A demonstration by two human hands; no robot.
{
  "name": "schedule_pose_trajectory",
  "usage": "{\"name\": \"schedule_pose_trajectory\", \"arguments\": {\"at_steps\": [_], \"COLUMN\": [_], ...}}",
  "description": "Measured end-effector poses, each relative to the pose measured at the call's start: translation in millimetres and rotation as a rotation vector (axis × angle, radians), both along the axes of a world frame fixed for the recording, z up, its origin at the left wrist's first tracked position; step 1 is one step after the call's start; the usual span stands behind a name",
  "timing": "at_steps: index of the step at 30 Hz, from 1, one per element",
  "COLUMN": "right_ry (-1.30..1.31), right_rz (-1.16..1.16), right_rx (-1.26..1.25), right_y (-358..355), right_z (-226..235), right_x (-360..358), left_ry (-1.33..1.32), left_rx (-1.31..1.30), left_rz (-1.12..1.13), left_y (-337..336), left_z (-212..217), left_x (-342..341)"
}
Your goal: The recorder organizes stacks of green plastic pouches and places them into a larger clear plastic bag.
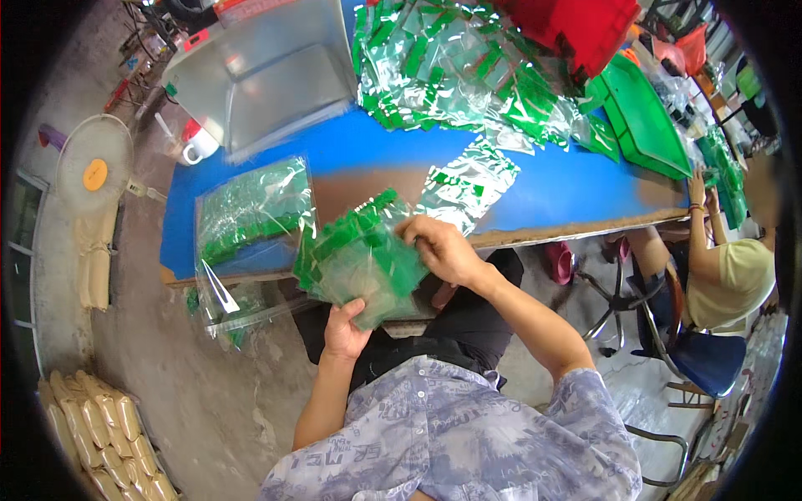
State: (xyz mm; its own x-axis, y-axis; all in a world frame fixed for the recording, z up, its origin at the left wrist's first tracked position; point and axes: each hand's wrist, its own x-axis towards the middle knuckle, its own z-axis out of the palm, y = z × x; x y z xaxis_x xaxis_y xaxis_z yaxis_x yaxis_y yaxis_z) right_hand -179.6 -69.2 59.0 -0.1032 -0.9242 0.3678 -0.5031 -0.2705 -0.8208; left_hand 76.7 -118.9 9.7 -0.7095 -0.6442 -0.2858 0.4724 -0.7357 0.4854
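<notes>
A fanned stack of clear plastic bags with green bands (361,260) is held above my lap at the table's front edge. My left hand (346,331) grips its lower end, with the thumb on top. At the stack's upper right edge, the curled fingers of my right hand (441,249) pinch the bags; how many they hold I cannot tell. Left of the stack, a large clear bag (255,209) filled with similar green-banded bags lies partly over the table edge. Several loose bags (469,185) lie on the table just beyond my right hand.
A big heap of green-banded bags (451,63) covers the far side of the blue table (551,196). Around it stand a translucent bin (288,88), a white mug (199,147), a red container (576,29) and a green tray (643,117). A co-worker (728,280) sits at right; a fan (94,174) stands left.
</notes>
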Motion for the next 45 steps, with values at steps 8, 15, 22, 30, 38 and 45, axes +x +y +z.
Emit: {"name": "schedule_pose_trajectory", "arguments": {"at_steps": [8,15,22,30,38,45], "right_ry": [0.200,0.765,0.033,0.868,0.241,-0.024], "right_rz": [-0.336,-0.977,-0.123,-0.657,-0.080,-0.592], "right_rx": [0.049,0.040,0.319,0.300,0.182,0.162], "right_y": [45.3,18.6,26.8,28.1,53.5,17.4], "right_z": [9.9,4.2,24.2,-15.6,18.2,12.5], "right_x": [15.2,-21.8,-23.2,-135.8,-32.4,-8.0], "left_ry": [-0.029,-0.041,-0.058,0.003,-0.006,-0.040], "left_rx": [0.039,0.024,0.020,0.087,0.114,0.114], "left_rz": [-0.088,-0.122,-0.117,-0.105,-0.101,-0.094], "left_y": [17.6,3.9,8.0,9.8,10.6,17.9], "left_z": [-0.6,-4.3,2.2,-5.3,-1.5,-5.7], "left_x": [-13.7,-24.5,-22.7,-34.4,-30.1,-31.7]}}
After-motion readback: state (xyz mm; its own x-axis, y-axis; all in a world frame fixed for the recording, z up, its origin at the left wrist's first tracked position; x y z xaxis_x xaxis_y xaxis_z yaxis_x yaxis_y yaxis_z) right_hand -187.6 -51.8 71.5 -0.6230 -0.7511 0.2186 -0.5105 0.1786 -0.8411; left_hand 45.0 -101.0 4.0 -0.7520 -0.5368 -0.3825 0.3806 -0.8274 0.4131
